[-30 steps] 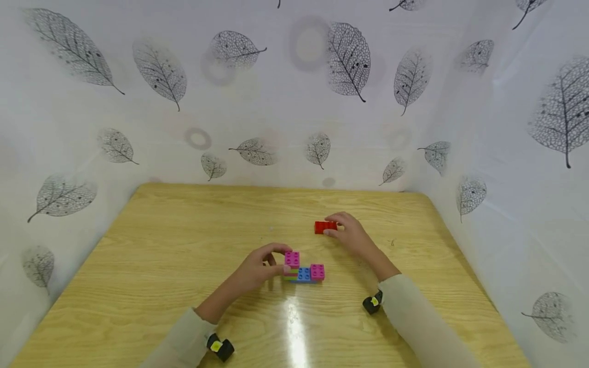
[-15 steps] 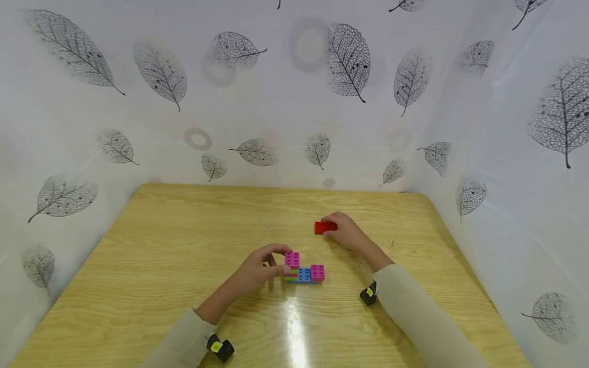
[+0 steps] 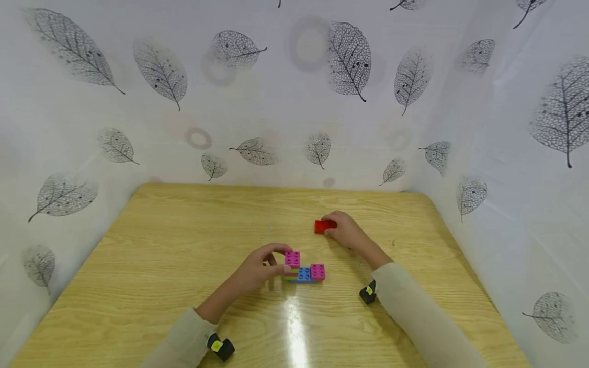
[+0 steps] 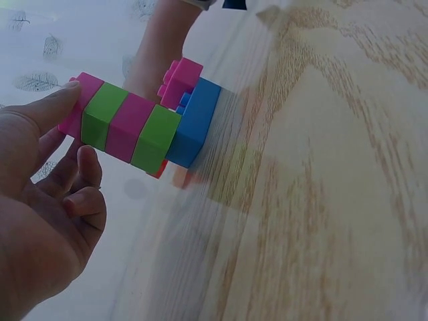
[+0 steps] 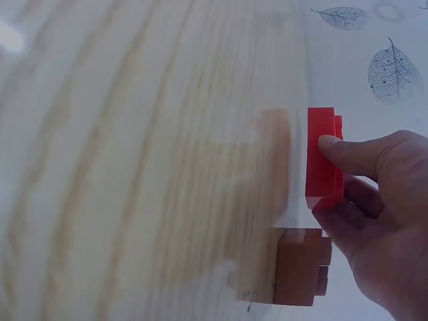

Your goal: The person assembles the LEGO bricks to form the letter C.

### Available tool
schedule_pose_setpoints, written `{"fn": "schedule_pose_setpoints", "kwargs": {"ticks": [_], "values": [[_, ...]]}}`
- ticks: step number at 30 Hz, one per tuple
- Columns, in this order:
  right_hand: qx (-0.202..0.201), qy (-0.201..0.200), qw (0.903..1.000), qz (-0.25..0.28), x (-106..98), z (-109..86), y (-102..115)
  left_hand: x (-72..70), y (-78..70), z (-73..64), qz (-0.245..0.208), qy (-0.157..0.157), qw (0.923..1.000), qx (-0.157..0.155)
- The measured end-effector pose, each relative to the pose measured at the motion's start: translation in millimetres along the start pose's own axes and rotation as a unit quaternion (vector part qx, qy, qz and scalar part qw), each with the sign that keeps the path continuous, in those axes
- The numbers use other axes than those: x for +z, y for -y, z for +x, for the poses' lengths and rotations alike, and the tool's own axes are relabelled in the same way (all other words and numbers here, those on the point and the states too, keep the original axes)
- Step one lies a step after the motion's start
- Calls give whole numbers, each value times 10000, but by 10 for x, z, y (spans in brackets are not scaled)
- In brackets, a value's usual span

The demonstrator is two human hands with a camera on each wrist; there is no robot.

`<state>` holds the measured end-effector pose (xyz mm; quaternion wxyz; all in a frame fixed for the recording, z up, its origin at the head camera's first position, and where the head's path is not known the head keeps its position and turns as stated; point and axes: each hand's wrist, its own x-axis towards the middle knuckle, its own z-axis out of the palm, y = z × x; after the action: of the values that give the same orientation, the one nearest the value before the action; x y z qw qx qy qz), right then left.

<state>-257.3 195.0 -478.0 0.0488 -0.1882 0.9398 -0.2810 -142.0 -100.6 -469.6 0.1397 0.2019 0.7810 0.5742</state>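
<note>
Head view shows me the left hand (image 3: 255,268) pinching the pink top of a pink-and-green stack (image 3: 292,259) on the left end of a blue brick (image 3: 304,275); a pink brick (image 3: 318,271) sits at its right end. Farther back, I see a red brick (image 3: 321,227) gripped by the right hand (image 3: 346,230).

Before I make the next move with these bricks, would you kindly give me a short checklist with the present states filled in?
1. Left hand steadies the tower: ok, pinching its top pink brick.
2. Tower intact: ok, alternating pink and green, no visible gaps.
3. Blue brick has bare studs: ok, four show between the tower and the other pink brick.
4. Right hand grips the red brick: ok, thumb pressed on its side.
5. Red brick clear of the table: cannot tell.
6. Red brick at the build: not ok, apart and farther back.
</note>
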Motion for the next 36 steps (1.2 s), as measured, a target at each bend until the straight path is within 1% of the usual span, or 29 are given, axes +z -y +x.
{"fn": "schedule_pose_setpoints", "kwargs": {"ticks": [5, 12, 22, 26, 30, 33, 36], "values": [[-112, -95, 9998, 149, -15, -39, 42, -3, -6, -1, 30, 8, 10000, 5], [-51, -168, 9986, 502, -53, -196, 178, 1, -11, -2, 29, 1, 10000, -34], [-131, -105, 9986, 495, -69, -328, 304, 2, -17, 2, 51, -26, 9999, -88], [-159, -172, 9977, 632, -61, -393, 348, 3, -13, 1, 62, -23, 9999, -89], [-180, -290, 9956, 876, -54, -460, 390, 2, -9, 1, 57, -27, 9999, -79], [-301, -354, 9945, 936, -54, -508, 427, 3, -9, 3, 55, -33, 9999, -94], [-535, -465, 9935, 895, -49, -547, 461, 4, -7, 7, 65, -47, 9999, -136]]}}
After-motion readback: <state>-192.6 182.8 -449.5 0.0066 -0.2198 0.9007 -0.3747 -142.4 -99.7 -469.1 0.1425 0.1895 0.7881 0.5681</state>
